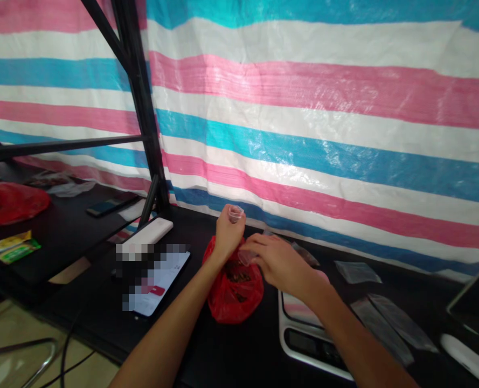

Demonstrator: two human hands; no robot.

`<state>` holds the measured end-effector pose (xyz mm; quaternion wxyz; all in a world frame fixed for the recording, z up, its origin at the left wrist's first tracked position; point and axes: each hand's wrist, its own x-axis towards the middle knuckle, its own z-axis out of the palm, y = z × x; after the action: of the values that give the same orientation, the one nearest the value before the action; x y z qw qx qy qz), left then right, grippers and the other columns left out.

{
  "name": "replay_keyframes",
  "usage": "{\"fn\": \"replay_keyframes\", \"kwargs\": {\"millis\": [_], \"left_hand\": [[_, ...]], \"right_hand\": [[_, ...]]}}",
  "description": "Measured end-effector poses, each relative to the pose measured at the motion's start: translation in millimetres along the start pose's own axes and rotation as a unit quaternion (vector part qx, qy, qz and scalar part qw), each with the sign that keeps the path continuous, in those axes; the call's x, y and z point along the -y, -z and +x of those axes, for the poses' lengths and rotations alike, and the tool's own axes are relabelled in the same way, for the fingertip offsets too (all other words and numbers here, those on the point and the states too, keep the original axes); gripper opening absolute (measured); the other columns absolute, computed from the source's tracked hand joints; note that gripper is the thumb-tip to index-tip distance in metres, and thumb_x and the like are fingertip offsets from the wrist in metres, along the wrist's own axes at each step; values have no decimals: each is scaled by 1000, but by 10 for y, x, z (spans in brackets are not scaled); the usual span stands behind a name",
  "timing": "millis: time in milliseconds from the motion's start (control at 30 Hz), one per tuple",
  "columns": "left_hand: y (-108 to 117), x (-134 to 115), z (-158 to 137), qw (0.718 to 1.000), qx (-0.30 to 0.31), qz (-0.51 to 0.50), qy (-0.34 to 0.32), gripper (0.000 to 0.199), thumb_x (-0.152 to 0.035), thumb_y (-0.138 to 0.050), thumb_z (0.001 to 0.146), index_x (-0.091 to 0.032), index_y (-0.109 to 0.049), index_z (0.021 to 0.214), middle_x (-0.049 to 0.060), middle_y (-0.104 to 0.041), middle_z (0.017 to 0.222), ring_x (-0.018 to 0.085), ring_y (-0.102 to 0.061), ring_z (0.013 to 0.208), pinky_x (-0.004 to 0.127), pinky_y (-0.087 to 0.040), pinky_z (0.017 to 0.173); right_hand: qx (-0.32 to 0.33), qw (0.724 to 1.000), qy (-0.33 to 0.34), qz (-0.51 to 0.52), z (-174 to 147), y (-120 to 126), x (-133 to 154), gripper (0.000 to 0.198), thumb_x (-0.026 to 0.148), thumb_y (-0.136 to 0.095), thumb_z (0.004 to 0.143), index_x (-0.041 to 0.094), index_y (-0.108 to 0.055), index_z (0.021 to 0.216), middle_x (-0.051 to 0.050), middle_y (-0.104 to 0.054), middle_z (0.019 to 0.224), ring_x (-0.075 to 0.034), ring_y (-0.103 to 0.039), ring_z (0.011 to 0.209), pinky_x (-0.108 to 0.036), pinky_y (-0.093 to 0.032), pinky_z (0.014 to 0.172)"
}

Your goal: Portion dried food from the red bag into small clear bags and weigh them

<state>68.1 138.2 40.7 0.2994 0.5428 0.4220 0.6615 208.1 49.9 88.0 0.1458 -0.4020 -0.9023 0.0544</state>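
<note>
A red plastic bag (pixel 236 302) lies open on the black table with small brown dried bits (pixel 239 277) inside. Over its far side, my left hand (pixel 229 231) is closed around a small clear plastic container (pixel 236 213) with a rounded rim. My right hand (pixel 277 261) reaches in above the bag's right edge, fingers bent around a thin see-through piece of plastic (pixel 246 257), whose exact kind I cannot make out. Under my right forearm stands a white digital scale (pixel 285 337), partly hidden by the arm.
Clear plastic pouches (pixel 358 272) lie right of the scale, near a white rounded device (pixel 467 358) and a dark-screened device (pixel 477 302). A phone (pixel 164 283) and a white oblong box (pixel 152 234) lie to the left. Behind the table hangs a striped sheet (pixel 304 140), beside a black metal frame (pixel 136 91).
</note>
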Motion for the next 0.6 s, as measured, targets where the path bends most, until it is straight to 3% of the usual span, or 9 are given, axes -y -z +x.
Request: {"fn": "replay_keyframes", "kwargs": {"millis": [133, 333, 500, 600], "left_hand": [[14, 36, 35, 1000, -19, -5, 7, 8, -24, -58, 79, -22, -50, 78, -4, -55, 69, 12, -54, 61, 25, -43, 62], [23, 56, 37, 999, -31, -8, 2, 8, -24, -59, 78, -22, -51, 79, -4, -56, 71, 13, -56, 63, 25, -44, 64], [26, 49, 43, 999, -41, -7, 1, 8, -21, -59, 78, -22, -51, 77, -4, -57, 72, 13, -57, 66, 24, -44, 66], [30, 46, 45, 999, -42, -6, 2, 9, -21, -59, 78, -22, -50, 76, -4, -56, 71, 12, -56, 65, 24, -44, 65]], "right_hand": [[84, 994, 0, -70, 58, -323, 72, 46, -1, -55, 80, 21, -70, 118, -9, -69, 120, -24, -62, 110, -39, -43, 96], [58, 998, -6, 10, 75, -492, 3, 40, 7, -56, 89, 25, -68, 122, -4, -72, 121, -21, -63, 111, -36, -38, 94], [47, 997, 37, 55, 90, -537, 28, 49, 0, -57, 84, 26, -68, 124, -3, -71, 125, -20, -62, 116, -35, -37, 97], [47, 995, 34, 82, 98, -530, 39, 43, 2, -58, 85, 25, -70, 120, -4, -73, 122, -20, -63, 116, -37, -38, 98]]}}
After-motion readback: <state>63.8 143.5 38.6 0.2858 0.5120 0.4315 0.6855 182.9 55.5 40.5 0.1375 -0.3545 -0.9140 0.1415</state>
